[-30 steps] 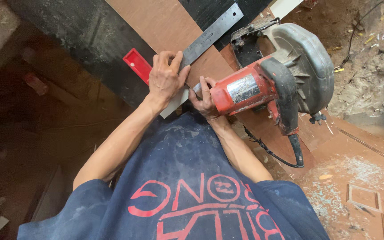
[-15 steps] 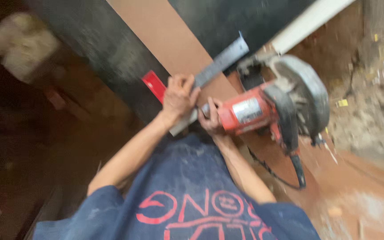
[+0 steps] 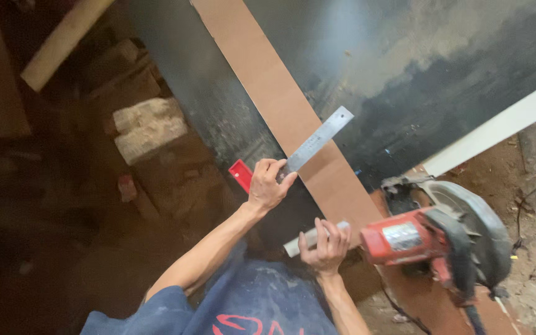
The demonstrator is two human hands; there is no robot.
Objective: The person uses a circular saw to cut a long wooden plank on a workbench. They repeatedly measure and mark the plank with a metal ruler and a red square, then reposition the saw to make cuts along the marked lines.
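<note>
Dark workbench: left hand [image 3: 267, 186] pinches square [image 3: 299, 152] on board [image 3: 280, 105]; right hand [image 3: 325, 245] grips pale bar [image 3: 299, 243].

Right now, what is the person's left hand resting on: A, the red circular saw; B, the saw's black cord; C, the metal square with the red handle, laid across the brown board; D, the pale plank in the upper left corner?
C: the left hand presses on the metal square across the brown board, while the circular saw sits apart beside the right hand.
</note>
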